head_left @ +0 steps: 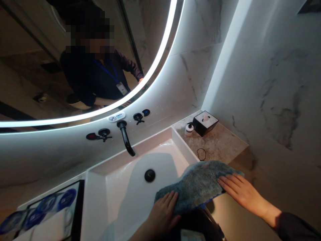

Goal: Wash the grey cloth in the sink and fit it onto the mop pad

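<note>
A fuzzy blue-grey cloth (198, 182) is spread between my two hands, over the front right corner of the white sink (179, 144). My left hand (164, 207) grips its left end, fingers on top and thumb low at the near edge. At the other end, my right hand (238, 190) has its fingers laid over the cloth, its thumb hidden. A strip of brighter blue shows along the cloth's near edge. The black drain (149, 175) lies in the basin beyond my left hand.
A black curved faucet (126, 139) sits between two cross handles. On the right ledge are a tissue box (205, 122), a small white bottle (189, 130) and a dark loop (201, 154). A tray (79, 207) with blue-marked packets stands left. The lit mirror (150, 72) reflects a person.
</note>
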A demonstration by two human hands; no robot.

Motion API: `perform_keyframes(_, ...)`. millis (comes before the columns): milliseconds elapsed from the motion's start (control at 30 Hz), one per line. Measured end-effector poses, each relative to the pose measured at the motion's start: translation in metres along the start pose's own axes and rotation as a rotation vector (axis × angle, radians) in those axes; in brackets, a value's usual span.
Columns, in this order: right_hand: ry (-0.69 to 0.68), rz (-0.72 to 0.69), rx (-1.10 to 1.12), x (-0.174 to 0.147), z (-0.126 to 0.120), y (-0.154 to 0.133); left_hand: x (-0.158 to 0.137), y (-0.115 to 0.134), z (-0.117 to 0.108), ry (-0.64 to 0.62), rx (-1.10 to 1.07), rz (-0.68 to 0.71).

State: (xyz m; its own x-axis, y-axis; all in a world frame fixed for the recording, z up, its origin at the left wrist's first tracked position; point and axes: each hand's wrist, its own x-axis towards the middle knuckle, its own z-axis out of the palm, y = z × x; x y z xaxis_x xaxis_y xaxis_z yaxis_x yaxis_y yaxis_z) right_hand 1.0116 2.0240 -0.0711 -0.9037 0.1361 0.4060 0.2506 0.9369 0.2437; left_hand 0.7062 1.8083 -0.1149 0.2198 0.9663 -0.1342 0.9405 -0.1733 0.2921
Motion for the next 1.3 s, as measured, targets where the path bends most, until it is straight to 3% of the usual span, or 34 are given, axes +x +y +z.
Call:
perform_keyframes(133,-0.022,-0.01,0.001,-0.001,0.0,0.002,-0.012,-0.011,0.01,-0.058,0.018,0.068)
perform_keyframes(300,-0.049,-0.003,0.043,-0.002,-0.004,0.007,-0.012,-0.016,0.035,0.197,0.156,0.107)
perform_keyframes(367,-0.074,-0.002,0.063,-0.004,-0.007,0.007,-0.011,-0.016,0.037,0.295,0.192,0.109)
perform_keyframes(467,-0.129,-0.003,0.083,-0.008,-0.01,0.004,-0.011,-0.015,0.03,0.344,0.191,0.104)
perform_keyframes(600,-0.125,-0.001,0.009,-0.012,-0.006,-0.001,-0.013,-0.011,0.019,0.299,0.13,0.117)
perform_keyframes(800,-0.105,-0.02,-0.031,-0.009,-0.001,-0.003,-0.012,0.0,0.02,0.199,0.141,0.011)
perform_keyframes(1067,-0.025,-0.039,-0.05,-0.003,0.007,0.001,-0.01,0.016,0.013,-0.084,0.156,-0.174)
perform_keyframes(1133,-0.007,-0.047,-0.036,0.004,0.008,0.004,-0.01,0.015,0.017,-0.091,0.108,-0.162)
perform_keyframes(1300,-0.041,-0.037,0.069,0.024,0.003,0.008,-0.009,0.006,0.025,0.041,-0.046,-0.229)
